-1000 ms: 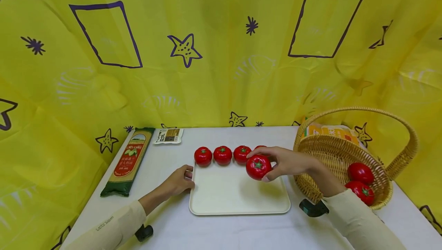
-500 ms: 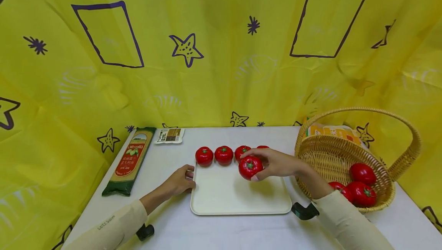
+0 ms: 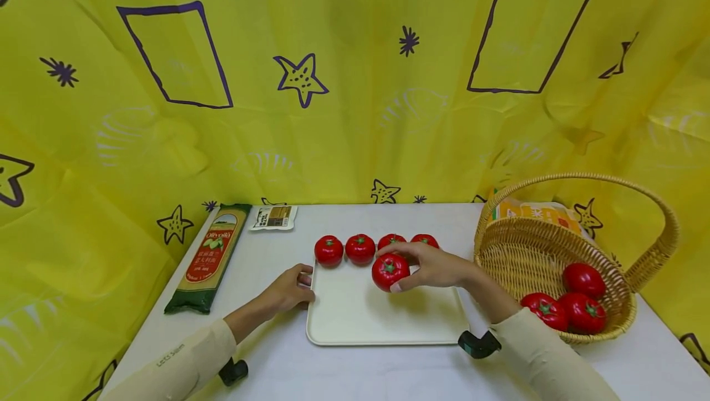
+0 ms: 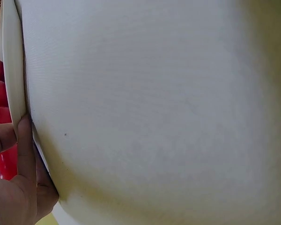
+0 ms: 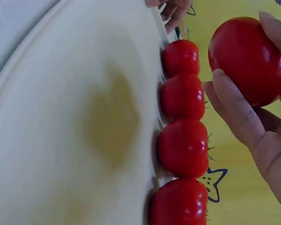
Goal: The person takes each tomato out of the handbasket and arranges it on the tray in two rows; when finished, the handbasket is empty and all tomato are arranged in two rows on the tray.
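My right hand (image 3: 435,267) holds a red tomato (image 3: 391,271) between thumb and fingers, raised over the tray. In the right wrist view this tomato (image 5: 246,61) hangs clear of the tray, the fingertips spread on its sides. The cream rectangular tray (image 3: 355,322) lies on the white table. Along its far edge stands a row of several tomatoes (image 3: 328,251), with green stem marks. At the tray's left edge my left hand (image 3: 289,290) grips the rim. The left wrist view shows its fingers (image 4: 25,145) at the tray's raised edge.
A wicker basket (image 3: 513,250) with a tall handle tips toward me at the right, holding three tomatoes (image 3: 582,313). An orange package (image 3: 507,209) sits behind it. A long green pasta pack (image 3: 212,256) and a small white-brown packet (image 3: 274,218) lie at the left.
My right hand has carried its tomato leftward over the tray, uncovering the rightmost tomato of the row and another in the basket. The left hand stays at the tray's edge.
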Demonstrator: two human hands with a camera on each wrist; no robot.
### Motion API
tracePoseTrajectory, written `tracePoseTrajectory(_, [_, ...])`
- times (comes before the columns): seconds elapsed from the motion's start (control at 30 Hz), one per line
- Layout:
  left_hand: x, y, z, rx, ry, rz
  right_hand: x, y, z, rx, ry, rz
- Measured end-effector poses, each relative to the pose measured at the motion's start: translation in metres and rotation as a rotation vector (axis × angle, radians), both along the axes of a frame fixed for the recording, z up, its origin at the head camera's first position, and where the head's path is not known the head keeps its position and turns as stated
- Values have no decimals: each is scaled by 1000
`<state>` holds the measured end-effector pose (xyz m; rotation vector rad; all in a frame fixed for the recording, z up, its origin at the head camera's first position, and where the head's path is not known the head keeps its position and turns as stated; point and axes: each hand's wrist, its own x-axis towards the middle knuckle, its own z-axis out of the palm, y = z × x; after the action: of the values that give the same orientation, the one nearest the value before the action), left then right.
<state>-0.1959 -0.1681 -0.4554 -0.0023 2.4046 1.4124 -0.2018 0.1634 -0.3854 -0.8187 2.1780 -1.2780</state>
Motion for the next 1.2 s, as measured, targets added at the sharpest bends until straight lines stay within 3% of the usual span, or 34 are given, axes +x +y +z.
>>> tracePoseTrajectory(0.67, [1,-1,0,18,12,-1,-8,-22,-17,-17,11,61])
tracePoseTrajectory(1.2, [2,0,1,14,12,11,-7,-44,-22,68,-13,30])
